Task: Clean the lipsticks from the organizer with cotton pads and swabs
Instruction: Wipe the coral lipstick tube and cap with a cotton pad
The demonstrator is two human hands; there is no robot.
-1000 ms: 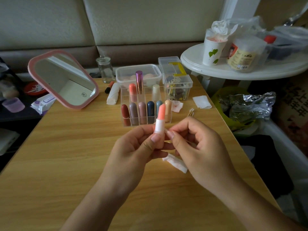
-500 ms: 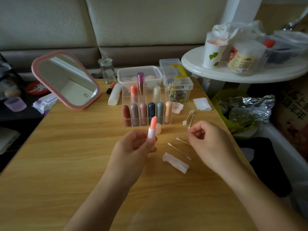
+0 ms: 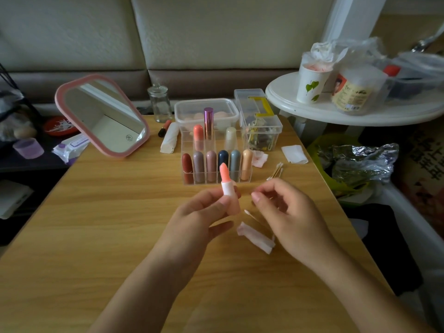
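While a folded cotton pad [image 3: 255, 237] lies just under it, the right hand [image 3: 288, 212] has come back from the loose swabs [image 3: 275, 173], fingers curled; whether they pinch a swab is unclear. Just beside it, the left hand [image 3: 199, 212] grips the uncapped lipstick [image 3: 225, 181] upright, so wiping likely resumes. Beyond stands the organizer [image 3: 216, 180].

A wooden table [image 3: 96, 224] fronts a cream padded backrest [image 3: 216, 32], white round table [image 3: 312, 114] beside.
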